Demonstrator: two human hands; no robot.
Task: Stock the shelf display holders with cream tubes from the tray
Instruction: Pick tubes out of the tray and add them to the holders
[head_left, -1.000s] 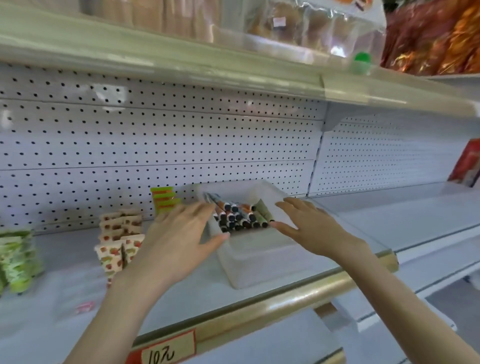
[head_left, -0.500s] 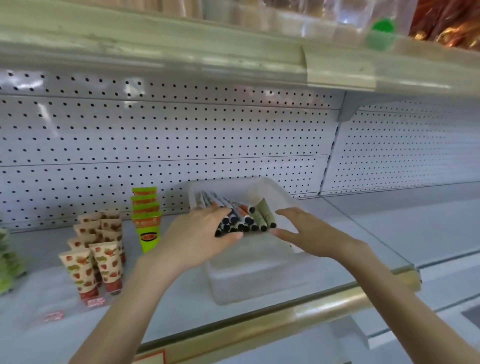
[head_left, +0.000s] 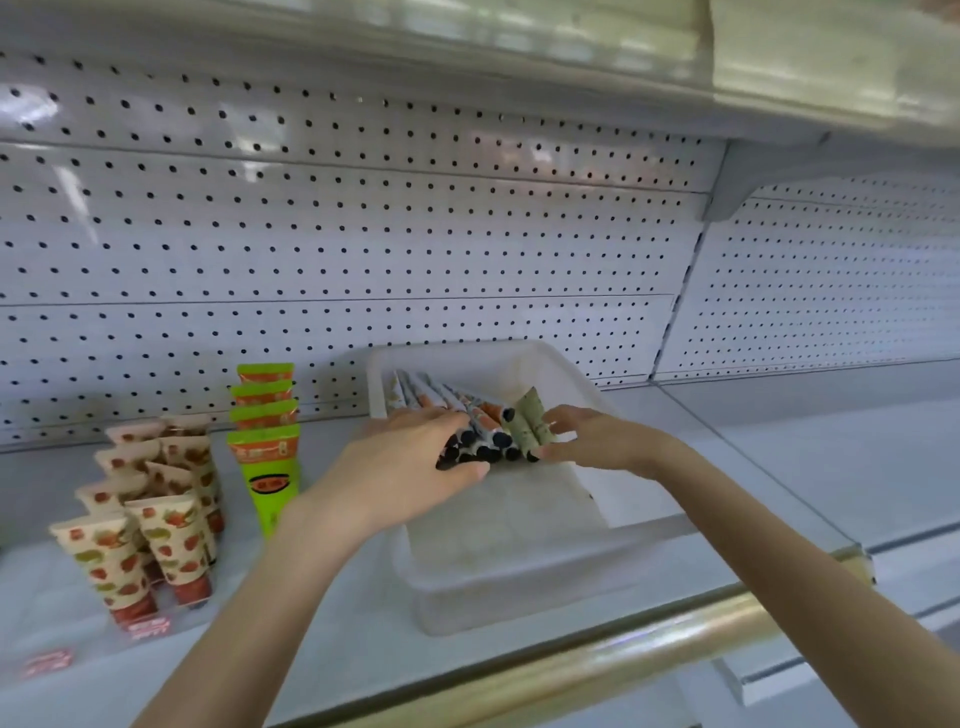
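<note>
Cream tubes (head_left: 480, 415) gripped by left hand (head_left: 400, 467); right hand (head_left: 597, 441) pinches green tube (head_left: 531, 422).

A translucent tray (head_left: 519, 613) sits on the shelf, with black-capped cream tubes (head_left: 478, 415) bundled in its back half. The left hand (head_left: 400, 467) grips the bundle's left side and the right hand (head_left: 597, 441) pinches a pale green tube (head_left: 530, 421) at its right. Left of the tray stand green tubes (head_left: 267, 452), and farther left strawberry-print tubes (head_left: 156, 525). Pegboard (head_left: 363, 234) rises behind the tray.
</note>
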